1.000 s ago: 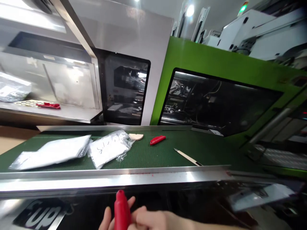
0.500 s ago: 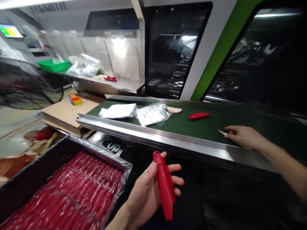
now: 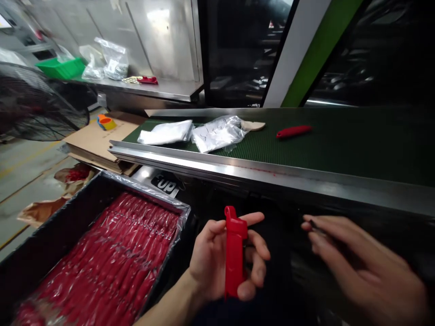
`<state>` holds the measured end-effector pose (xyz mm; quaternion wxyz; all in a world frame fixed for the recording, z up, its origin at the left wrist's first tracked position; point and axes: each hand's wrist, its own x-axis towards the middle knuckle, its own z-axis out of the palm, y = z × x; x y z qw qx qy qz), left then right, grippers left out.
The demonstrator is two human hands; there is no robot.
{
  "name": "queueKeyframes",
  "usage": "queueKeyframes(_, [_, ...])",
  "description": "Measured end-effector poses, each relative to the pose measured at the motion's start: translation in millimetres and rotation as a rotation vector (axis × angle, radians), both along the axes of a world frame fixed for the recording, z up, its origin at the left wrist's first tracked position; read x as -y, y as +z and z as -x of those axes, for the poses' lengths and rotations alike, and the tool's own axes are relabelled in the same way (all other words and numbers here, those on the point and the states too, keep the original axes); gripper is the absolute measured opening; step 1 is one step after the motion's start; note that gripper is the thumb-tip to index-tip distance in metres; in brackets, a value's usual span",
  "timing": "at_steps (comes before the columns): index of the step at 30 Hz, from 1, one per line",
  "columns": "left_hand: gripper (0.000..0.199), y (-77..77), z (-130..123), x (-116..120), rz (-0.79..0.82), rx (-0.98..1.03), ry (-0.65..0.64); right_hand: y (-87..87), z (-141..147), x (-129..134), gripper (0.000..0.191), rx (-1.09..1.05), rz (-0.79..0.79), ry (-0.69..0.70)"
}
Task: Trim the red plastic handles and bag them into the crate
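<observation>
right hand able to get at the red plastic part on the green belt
Probably yes: the red plastic part lies bare on the green conveyor belt, and the right hand need only pass over the steel edge rail, though its fingers are pinching something thin.

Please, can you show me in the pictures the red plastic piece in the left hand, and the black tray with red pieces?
Red plastic piece (image 3: 234,251), head view, point on its middle.
Black tray (image 3: 57,240), head view, point on its left wall.

Bare hands, bare forearm

The left hand (image 3: 209,260) and right hand (image 3: 365,262) have long, slim fingers; the left forearm (image 3: 166,301) is uncovered, and a dark garment (image 3: 217,315) shows below it (too dim to make out its cut or markings).
</observation>
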<state>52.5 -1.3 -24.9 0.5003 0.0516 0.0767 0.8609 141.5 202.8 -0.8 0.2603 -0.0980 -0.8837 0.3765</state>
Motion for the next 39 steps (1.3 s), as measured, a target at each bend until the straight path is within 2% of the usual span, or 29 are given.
queueKeyframes(4, [0.057,-3.3,-2,-5,-0.025,0.013,-0.059,-20.3,-19,14,0.023,0.066,0.066,0.049])
queueKeyframes(7, [0.057,-7.2,-2,-8,-0.055,-0.027,-0.108,-23.5,-27,21,0.018,0.109,0.101,0.009])
queueKeyframes(11, [0.059,-10.5,-7,-9,-0.072,-0.087,-0.175,-26.9,-32,25,0.019,0.115,0.082,0.052])
queueKeyframes(15, [0.059,-8.3,-9,-11,-0.016,-0.126,-0.186,-34.5,-37,23,0.022,0.116,0.066,0.045])
queueKeyframes(20, [0.057,-6.2,-4,-17,0.032,-0.116,-0.283,-41.3,-42,16,0.025,0.13,0.109,-0.029])
queueKeyframes(27, [0.053,0.6,-8,-23,0.292,0.069,-0.139,-42.8,-43,13,0.032,0.208,0.16,-0.164])
queueKeyframes(34, [0.045,7.8,-11,-25,0.416,0.144,-0.022,-37.6,-39,24,0.03,0.18,0.216,-0.139])
queueKeyframes(39, [0.042,10.3,-8,-26,0.46,0.173,0.007,-40.1,-43,33,0.032,0.194,0.276,-0.068])
